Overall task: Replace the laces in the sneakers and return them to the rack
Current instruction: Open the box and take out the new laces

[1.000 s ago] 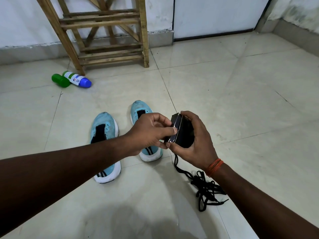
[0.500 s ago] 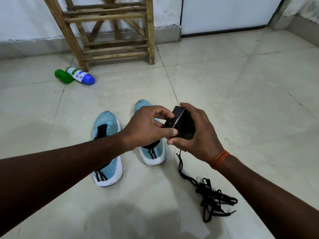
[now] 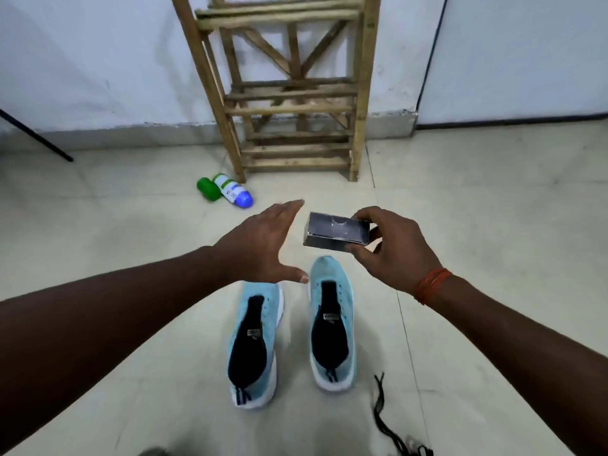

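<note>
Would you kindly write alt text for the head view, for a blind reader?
The right hand holds a small dark box above two unlaced light blue sneakers on a tiled floor, the open left hand beside it. A wooden rack stands at the wall behind; black laces lie at lower right.

The sneaker [image 3: 251, 347] in the lower middle is light blue, black inside, with a white sole and little black stripes at the heel. The second sneaker [image 3: 332, 327] right of it looks the same. The laces [image 3: 381, 413] at the lower right are black. The small box [image 3: 337, 231] in the middle is dark grey and shiny (with a pale squiggle on top). The wrist band [image 3: 431, 284] is orange-red. The rack [image 3: 296, 110] up top is yellow-brown wood. By its foot lie a green bottle [image 3: 208, 189] and a white bottle [image 3: 232, 192] with a blue cap. The floor [image 3: 493, 209] is cream tiles with thin dark lines.
</note>
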